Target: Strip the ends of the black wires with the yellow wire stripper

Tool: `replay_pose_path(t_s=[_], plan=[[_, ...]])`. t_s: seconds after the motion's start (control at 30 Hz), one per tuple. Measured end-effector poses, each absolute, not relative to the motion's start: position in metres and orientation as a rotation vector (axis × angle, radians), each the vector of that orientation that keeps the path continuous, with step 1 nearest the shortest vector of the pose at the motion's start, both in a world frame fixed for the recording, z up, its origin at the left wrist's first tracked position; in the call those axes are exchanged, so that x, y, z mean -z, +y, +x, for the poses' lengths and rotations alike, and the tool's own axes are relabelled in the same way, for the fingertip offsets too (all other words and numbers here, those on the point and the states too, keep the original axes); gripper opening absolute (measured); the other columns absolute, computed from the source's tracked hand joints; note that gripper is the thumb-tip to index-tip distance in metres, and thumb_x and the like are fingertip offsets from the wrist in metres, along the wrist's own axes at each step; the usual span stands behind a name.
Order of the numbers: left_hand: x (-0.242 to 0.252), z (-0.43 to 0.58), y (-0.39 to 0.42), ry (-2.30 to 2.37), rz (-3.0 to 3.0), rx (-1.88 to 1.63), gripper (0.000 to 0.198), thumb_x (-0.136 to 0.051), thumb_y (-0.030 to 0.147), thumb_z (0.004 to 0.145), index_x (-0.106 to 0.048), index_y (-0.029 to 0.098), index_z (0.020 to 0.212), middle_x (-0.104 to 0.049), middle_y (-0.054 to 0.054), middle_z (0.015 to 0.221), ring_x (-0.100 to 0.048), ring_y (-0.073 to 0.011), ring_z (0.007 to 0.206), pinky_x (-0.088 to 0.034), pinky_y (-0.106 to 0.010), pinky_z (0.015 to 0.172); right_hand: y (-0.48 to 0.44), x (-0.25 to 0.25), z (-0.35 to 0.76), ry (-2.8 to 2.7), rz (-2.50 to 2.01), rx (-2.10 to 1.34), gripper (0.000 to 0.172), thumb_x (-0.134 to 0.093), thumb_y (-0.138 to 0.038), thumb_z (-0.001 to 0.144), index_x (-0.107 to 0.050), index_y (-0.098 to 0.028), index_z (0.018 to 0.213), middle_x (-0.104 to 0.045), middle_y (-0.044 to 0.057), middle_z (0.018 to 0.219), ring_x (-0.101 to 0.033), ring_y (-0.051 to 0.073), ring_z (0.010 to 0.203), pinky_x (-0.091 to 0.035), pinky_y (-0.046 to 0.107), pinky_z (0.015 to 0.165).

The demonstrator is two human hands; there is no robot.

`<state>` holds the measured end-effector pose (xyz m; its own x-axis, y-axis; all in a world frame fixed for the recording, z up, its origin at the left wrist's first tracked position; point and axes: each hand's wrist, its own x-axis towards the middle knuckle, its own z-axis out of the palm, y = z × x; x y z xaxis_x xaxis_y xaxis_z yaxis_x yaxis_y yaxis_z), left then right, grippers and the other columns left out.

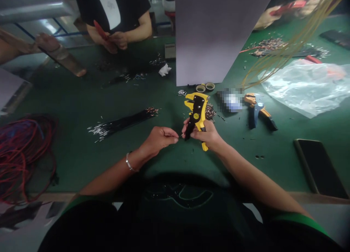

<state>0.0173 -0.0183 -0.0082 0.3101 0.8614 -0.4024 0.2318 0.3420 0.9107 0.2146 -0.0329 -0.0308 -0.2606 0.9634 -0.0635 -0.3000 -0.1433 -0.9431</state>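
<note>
Right hand [206, 133] grips a yellow-and-black plastic wire stripper [197, 111] tightly; left hand [160, 138] pinches a thin wire [180, 136] just beside it.

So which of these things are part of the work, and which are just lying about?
In use: yellow-and-black wire stripper in the right hand; thin wire pinched by the left hand; bundle of black wires.

Lying about: blue-and-orange pliers; tape rolls; plastic bag; phone.

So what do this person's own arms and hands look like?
Both forearms are bare, with no gloves on the left hand or right hand. A thin silver bracelet circles the left wrist, and the dark short sleeves end in green trim.
</note>
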Motion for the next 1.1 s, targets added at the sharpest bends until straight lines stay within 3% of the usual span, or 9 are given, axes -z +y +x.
replay_pose_path(t_s=[0.17, 0.27, 0.4, 0.6, 0.77, 0.83, 0.93, 1.03, 1.1], plan=[[0.004, 0.011, -0.024, 1.319, 1.409, -0.774, 0.003, -0.072, 0.016, 0.064, -0.072, 0.018, 0.067, -0.065, -0.001, 0.062, -0.051, -0.0098, 0.055, -0.039, -0.024, 0.054, -0.03, 0.03, 0.213, -1.079, -1.177, -1.592, 0.034, -0.068, -0.03, 0.068, -0.057, -0.015, 0.096, -0.067, 0.004, 0.076, -0.061, 0.016, 0.055, -0.048, 0.033, 0.056], [-0.003, 0.01, -0.028, 1.371, 1.603, -0.874, 0.003, -0.07, 0.016, 0.068, -0.07, 0.019, 0.068, -0.061, 0.0, 0.059, -0.045, -0.0096, 0.052, -0.036, -0.024, 0.052, -0.031, 0.03, 0.211, -1.194, -1.366, -1.546, 0.031, -0.066, -0.036, 0.071, -0.057, -0.016, 0.093, -0.063, 0.002, 0.067, -0.057, 0.015, 0.051, -0.044, 0.03, 0.049], [-0.006, 0.011, -0.032, 1.33, 1.794, -0.985, 0.007, -0.067, 0.014, 0.072, -0.069, 0.02, 0.068, -0.058, 0.002, 0.06, -0.04, -0.0096, 0.05, -0.033, -0.025, 0.051, -0.034, 0.025, 0.21, -1.48, -1.579, -1.309, 0.025, -0.065, -0.034, 0.073, -0.06, -0.019, 0.093, -0.064, 0.003, 0.069, -0.059, 0.018, 0.059, -0.041, 0.03, 0.054], [0.005, 0.009, -0.036, 1.255, 2.133, -1.086, 0.01, -0.062, 0.011, 0.076, -0.067, 0.019, 0.075, -0.065, -0.001, 0.072, -0.048, -0.0093, 0.054, -0.037, -0.024, 0.052, -0.044, 0.018, 0.199, -1.967, -1.955, -0.717, 0.037, -0.066, -0.039, 0.072, -0.064, -0.019, 0.104, -0.07, 0.01, 0.084, -0.061, 0.025, 0.068, -0.036, 0.032, 0.06], [0.011, 0.009, -0.033, 1.157, 2.364, -1.185, 0.01, -0.061, 0.008, 0.077, -0.065, 0.017, 0.076, -0.066, 0.0, 0.072, -0.05, -0.0076, 0.054, -0.039, -0.02, 0.051, -0.05, 0.023, 0.194, -2.217, -1.84, -0.405, 0.028, -0.059, -0.041, 0.077, -0.066, -0.016, 0.086, -0.068, 0.012, 0.081, -0.062, 0.026, 0.075, -0.038, 0.033, 0.063], [0.012, 0.009, -0.032, 1.133, 2.399, -1.202, 0.011, -0.061, 0.007, 0.077, -0.064, 0.017, 0.076, -0.066, -0.001, 0.071, -0.051, -0.0073, 0.054, -0.04, -0.019, 0.051, -0.049, 0.024, 0.198, -2.097, -1.731, -0.489, 0.021, -0.057, -0.034, 0.078, -0.067, -0.016, 0.082, -0.068, 0.012, 0.082, -0.063, 0.026, 0.079, -0.042, 0.035, 0.067], [0.013, 0.01, -0.032, 1.119, 2.418, -1.225, 0.012, -0.061, 0.006, 0.077, -0.064, 0.017, 0.076, -0.066, 0.0, 0.071, -0.052, -0.0076, 0.055, -0.042, -0.019, 0.052, -0.046, 0.021, 0.204, -1.693, -1.46, -0.995, 0.016, -0.059, -0.03, 0.077, -0.067, -0.018, 0.084, -0.07, 0.008, 0.08, -0.065, 0.021, 0.075, -0.049, 0.035, 0.07], [0.013, 0.01, -0.032, 1.095, 2.437, -1.215, 0.011, -0.061, 0.006, 0.077, -0.064, 0.017, 0.077, -0.066, 0.0, 0.07, -0.054, -0.0081, 0.055, -0.043, -0.02, 0.053, -0.045, 0.018, 0.206, -1.289, -1.174, -1.466, 0.02, -0.069, -0.035, 0.074, -0.067, -0.018, 0.086, -0.07, 0.004, 0.075, -0.066, 0.018, 0.069, -0.053, 0.035, 0.069], [0.014, 0.011, -0.033, 1.058, 2.447, -1.208, 0.01, -0.06, 0.007, 0.078, -0.064, 0.017, 0.078, -0.066, -0.001, 0.07, -0.055, -0.0087, 0.057, -0.044, -0.02, 0.054, -0.045, 0.018, 0.205, -1.143, -1.099, -1.577, 0.023, -0.073, -0.038, 0.073, -0.067, -0.018, 0.084, -0.07, 0.004, 0.072, -0.066, 0.017, 0.066, -0.054, 0.035, 0.068]])
